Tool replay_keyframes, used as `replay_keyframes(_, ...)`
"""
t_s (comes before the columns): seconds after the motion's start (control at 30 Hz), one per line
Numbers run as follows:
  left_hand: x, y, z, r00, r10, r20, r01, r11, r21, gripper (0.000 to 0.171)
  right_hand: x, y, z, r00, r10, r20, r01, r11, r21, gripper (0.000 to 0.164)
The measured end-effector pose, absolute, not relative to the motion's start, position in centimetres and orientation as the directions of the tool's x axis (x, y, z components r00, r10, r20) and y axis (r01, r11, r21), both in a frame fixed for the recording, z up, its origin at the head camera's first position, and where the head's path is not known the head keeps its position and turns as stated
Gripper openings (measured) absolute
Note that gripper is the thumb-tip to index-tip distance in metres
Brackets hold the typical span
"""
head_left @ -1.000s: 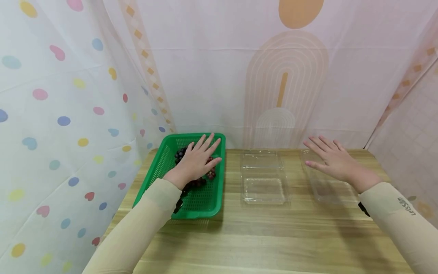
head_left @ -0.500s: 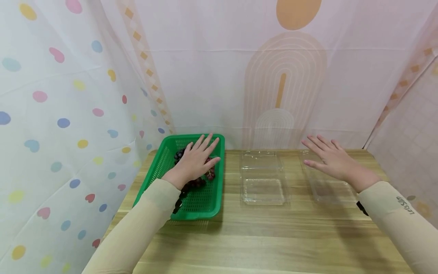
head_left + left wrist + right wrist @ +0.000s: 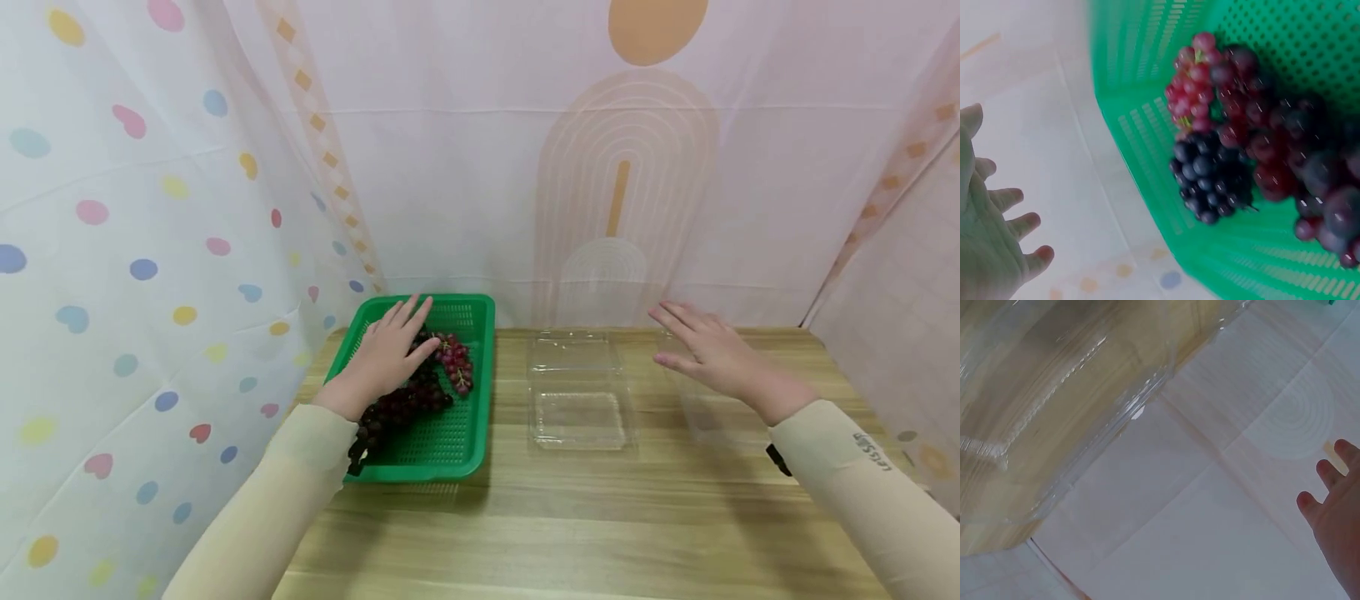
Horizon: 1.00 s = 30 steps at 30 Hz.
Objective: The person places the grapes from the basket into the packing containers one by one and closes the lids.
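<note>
A green plastic basket (image 3: 486, 408) stands at the left of the table with several bunches of grapes in it. My left hand (image 3: 381, 360) hovers over it with fingers spread, holding nothing, and covers part of the fruit. The left wrist view shows a small red bunch (image 3: 1190, 87), a black bunch (image 3: 1210, 178) and larger dark-red grapes (image 3: 1272, 145). On the right, my right hand (image 3: 712, 357) is stretched out above a clear plastic box (image 3: 705, 425), partly hiding it. Its fingers are extended and hold nothing.
Between the hands, another clear plastic box (image 3: 579, 419) lies with its lid folded back on the wooden table (image 3: 555, 533). A patterned curtain (image 3: 465, 183) hangs right behind the table's back edge, and a dotted curtain (image 3: 172, 350) runs along the left.
My left hand has shifted left over the basket, uncovering the red grapes and more of the dark ones. My right hand has drifted slightly left. The basket and boxes stay in place.
</note>
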State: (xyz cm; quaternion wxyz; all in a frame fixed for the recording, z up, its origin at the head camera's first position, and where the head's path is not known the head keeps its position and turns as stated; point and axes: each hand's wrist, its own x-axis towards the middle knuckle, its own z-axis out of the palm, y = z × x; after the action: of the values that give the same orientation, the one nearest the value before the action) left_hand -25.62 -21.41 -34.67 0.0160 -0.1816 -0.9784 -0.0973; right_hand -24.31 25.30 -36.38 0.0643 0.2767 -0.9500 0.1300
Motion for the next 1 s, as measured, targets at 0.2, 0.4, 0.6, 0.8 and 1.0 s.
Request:
replay_keyframes(0.2, -25.2, -24.6, -35.2, -0.951, 0.301, 0.072, 0.309, 0.924, 0.224, 0.070, -24.9, 24.0, -37.0, -0.799, -0.543, 0.260, -0.595, 0.776, -0.208, 0.071)
replay_keyframes(0.4, -24.4, -27.6, -35.9, -0.962, 0.257, 0.096, 0.274, 0.904, 0.328, 0.070, -25.3, 22.2, -37.4, -0.797, -0.548, 0.255, -0.603, 0.752, -0.266, 0.071)
replay_keyframes(0.6, -23.0, -30.5, -36.9, -0.979, 0.195, 0.062, 0.203, 0.892, 0.403, 0.071, -25.5, 19.6, -37.8, -0.781, -0.571, 0.253, -0.624, 0.724, -0.294, 0.071)
replay_keyframes(0.8, -21.7, -32.5, -37.9, -0.987, 0.163, -0.001, 0.144, 0.872, 0.468, 0.072, -25.4, 16.4, -37.6, -0.733, -0.614, 0.294, -0.680, 0.663, -0.313, 0.069)
replay_keyframes(1.0, -21.2, -33.5, -39.0, -0.988, 0.141, -0.061, 0.085, 0.830, 0.551, 0.069, -25.6, 12.8, -38.1, -0.700, -0.649, 0.298, -0.713, 0.607, -0.352, 0.068)
